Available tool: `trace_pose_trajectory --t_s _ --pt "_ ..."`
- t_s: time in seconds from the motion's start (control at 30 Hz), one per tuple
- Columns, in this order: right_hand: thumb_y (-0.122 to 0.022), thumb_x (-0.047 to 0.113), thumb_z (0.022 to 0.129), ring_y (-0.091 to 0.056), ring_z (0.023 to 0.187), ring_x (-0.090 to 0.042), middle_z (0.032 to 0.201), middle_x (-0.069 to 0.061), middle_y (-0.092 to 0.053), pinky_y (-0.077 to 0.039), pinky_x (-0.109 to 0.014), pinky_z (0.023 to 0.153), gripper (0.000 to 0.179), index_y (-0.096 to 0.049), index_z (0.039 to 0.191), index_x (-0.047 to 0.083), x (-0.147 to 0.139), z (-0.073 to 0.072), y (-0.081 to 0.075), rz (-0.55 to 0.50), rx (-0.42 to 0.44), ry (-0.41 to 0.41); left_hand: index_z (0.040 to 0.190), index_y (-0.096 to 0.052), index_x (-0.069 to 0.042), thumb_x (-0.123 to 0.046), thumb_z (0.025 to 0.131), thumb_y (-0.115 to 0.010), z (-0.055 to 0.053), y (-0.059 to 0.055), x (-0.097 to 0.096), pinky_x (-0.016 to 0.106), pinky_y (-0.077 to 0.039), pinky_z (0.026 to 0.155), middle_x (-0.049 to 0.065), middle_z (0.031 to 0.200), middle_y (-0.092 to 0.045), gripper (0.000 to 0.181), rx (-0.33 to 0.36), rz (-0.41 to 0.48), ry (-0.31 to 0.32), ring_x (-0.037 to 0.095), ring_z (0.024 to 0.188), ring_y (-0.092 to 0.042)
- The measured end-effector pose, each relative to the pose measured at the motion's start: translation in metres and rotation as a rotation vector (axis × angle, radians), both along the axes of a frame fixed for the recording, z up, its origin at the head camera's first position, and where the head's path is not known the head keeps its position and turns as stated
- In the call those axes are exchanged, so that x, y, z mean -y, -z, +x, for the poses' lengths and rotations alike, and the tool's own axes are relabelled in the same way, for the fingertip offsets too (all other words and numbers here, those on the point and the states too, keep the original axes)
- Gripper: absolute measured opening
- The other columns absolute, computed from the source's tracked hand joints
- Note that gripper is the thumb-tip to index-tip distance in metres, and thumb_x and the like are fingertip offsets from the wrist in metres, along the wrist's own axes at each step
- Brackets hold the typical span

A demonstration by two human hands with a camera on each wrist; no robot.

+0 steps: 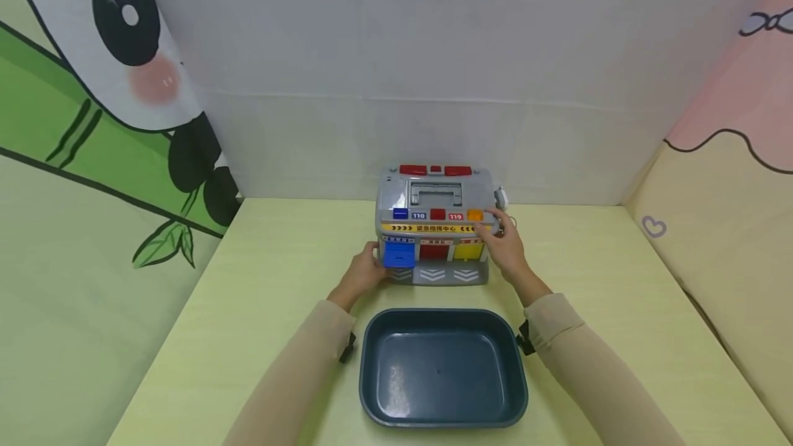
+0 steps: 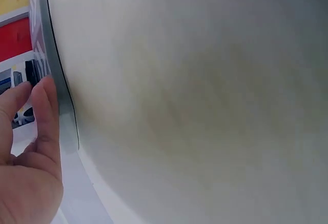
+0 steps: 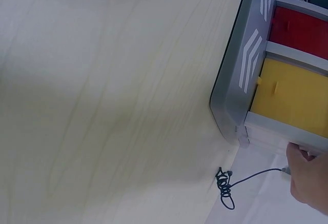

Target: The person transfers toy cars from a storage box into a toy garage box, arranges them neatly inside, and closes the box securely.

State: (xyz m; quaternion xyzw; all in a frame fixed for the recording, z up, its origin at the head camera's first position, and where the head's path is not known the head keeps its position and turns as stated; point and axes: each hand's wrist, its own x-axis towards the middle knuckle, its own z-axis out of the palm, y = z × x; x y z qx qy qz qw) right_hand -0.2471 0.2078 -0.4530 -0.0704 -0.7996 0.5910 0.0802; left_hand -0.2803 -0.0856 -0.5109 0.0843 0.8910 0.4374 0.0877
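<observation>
A grey toy emergency station (image 1: 434, 191) stands at the back of the table, with a red door (image 1: 435, 251) and a yellow door (image 1: 467, 250) down. Its blue door (image 1: 399, 254) looks tilted outward. In the left wrist view, a small white toy car (image 2: 19, 75) with dark parts sits in the bay beside the red door. My left hand (image 1: 364, 270) is at that bay, thumb and fingertips right by the car; whether they touch it is unclear. With my right hand (image 1: 508, 250) I grip the station's upper right corner, thumb on its front.
An empty-looking dark blue tray (image 1: 442, 370) lies in front of the station, between the forearms. A thin dark cord (image 3: 224, 185) hangs looped at the station's right side, near a white piece (image 1: 500, 197). A white cloth wall (image 1: 434, 54) rises behind.
</observation>
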Motion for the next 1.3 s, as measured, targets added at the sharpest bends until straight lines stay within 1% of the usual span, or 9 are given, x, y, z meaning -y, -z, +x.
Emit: trace_pose_trajectory --t_s 0.17,0.37,0.47,0.6,0.77,0.93,1.13,1.23,1.3 --pt "-0.062 0.033 0.097 -0.047 0.095 -0.023 0.117 -0.015 -0.047 -0.044 -0.028 0.077 0.055 -0.041 0.145 0.015 0.001 0.0 0.001 0.007 0.0 0.002 0.134 -0.042 0.001 -0.013 0.09 -0.067 -0.002 0.0 0.0 0.034 -0.048 0.063 0.007 0.072 -0.063 0.052 -0.01 -0.009 -0.023 0.019 0.062 -0.059" --pt "-0.062 0.031 0.097 -0.048 0.098 -0.025 0.118 -0.016 -0.047 -0.044 -0.03 0.079 0.053 -0.042 0.144 0.016 0.001 0.0 0.003 0.0 0.0 0.006 0.109 -0.059 -0.003 -0.021 0.094 -0.062 -0.006 0.004 0.004 0.032 -0.045 0.061 0.006 0.077 -0.062 0.024 -0.117 -0.099 -0.082 0.02 0.068 -0.055" --pt "-0.062 0.032 0.097 -0.048 0.098 -0.026 0.118 -0.017 -0.047 -0.044 -0.031 0.08 0.054 -0.042 0.144 0.016 0.001 0.001 0.003 0.002 -0.001 0.004 0.102 -0.062 -0.004 -0.022 0.094 -0.062 -0.006 0.005 0.006 0.031 -0.045 0.062 0.005 0.077 -0.062 0.02 -0.135 -0.1 -0.084 0.02 0.07 -0.055" --pt "-0.062 0.031 0.097 -0.048 0.098 -0.026 0.119 -0.016 -0.047 -0.044 -0.032 0.08 0.053 -0.042 0.144 0.017 0.001 0.001 0.002 0.007 -0.005 0.006 0.102 -0.062 -0.004 -0.023 0.093 -0.064 -0.005 0.002 0.01 0.031 -0.045 0.06 0.004 0.073 -0.061 0.021 -0.125 -0.06 -0.061 0.018 0.066 -0.055" --pt "-0.062 0.031 0.097 -0.048 0.1 -0.027 0.121 -0.017 -0.046 -0.044 -0.033 0.082 0.054 -0.041 0.144 0.017 0.001 0.001 -0.001 0.01 -0.007 0.006 0.107 -0.061 -0.004 -0.024 0.094 -0.065 -0.004 -0.003 0.014 0.031 -0.047 0.06 0.005 0.08 -0.063 0.024 -0.094 -0.032 -0.045 0.018 0.068 -0.056" --pt "-0.062 0.031 0.097 -0.049 0.102 -0.028 0.123 -0.018 -0.047 -0.045 -0.035 0.085 0.054 -0.041 0.145 0.017 0.002 0.001 -0.001 0.004 0.001 0.006 0.123 -0.055 -0.005 -0.021 0.095 -0.062 -0.004 -0.01 0.016 0.036 -0.051 0.069 0.009 0.096 -0.063 0.033 -0.09 0.003 -0.071 0.022 0.083 -0.061" --pt "-0.061 0.032 0.098 -0.049 0.105 -0.03 0.127 -0.019 -0.045 -0.045 -0.038 0.092 0.055 -0.04 0.145 0.016 0.003 0.001 -0.002 -0.01 0.001 -0.004 0.141 -0.042 -0.007 -0.023 0.098 -0.056 -0.003 -0.026 0.016 0.045 -0.051 0.085 0.015 0.121 -0.058 0.048 -0.157 0.194 -0.118 0.029 0.107 -0.058" --pt "-0.062 0.032 0.098 -0.049 0.106 -0.03 0.127 -0.019 -0.045 -0.045 -0.039 0.093 0.055 -0.04 0.145 0.016 0.003 0.001 -0.002 -0.014 0.004 -0.003 0.148 -0.034 -0.01 -0.026 0.099 -0.055 -0.003 -0.032 0.019 0.047 -0.049 0.091 0.016 0.135 -0.049 0.056 -0.191 0.281 -0.086 0.031 0.115 -0.054" --pt "-0.062 0.032 0.097 -0.049 0.106 -0.03 0.128 -0.019 -0.045 -0.045 -0.04 0.093 0.055 -0.039 0.145 0.016 0.003 0.001 -0.002 -0.016 0.007 -0.003 0.152 -0.028 -0.014 -0.028 0.098 -0.058 -0.003 -0.035 0.02 0.047 -0.047 0.095 0.017 0.144 -0.038 0.064 -0.208 0.288 -0.043 0.032 0.12 -0.051"
